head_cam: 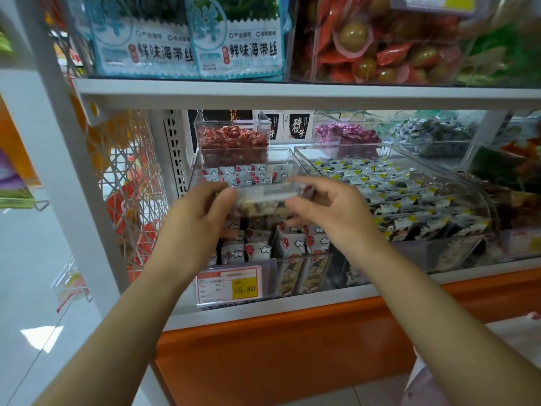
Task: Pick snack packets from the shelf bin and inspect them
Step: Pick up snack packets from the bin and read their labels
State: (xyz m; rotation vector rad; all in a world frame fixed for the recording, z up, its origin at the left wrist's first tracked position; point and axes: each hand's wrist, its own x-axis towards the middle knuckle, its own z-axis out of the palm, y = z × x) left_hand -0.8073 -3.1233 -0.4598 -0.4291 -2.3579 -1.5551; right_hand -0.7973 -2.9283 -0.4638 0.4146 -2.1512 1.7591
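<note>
Left hand and right hand each pinch one end of a packet above the bin; picking done, inspection seemingly underway.

The price tag shows 15.80 (on its yellow part). The seaweed bags read 鲜味海带丝; a back box reads 碎银子.

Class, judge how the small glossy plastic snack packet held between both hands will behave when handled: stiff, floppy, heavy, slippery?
Probably light: the left hand and right hand hold the small glossy plastic snack packet by fingertips at its ends. Its shiny film looks slippery. It seems thin, so it may flop if held by one end.
</note>
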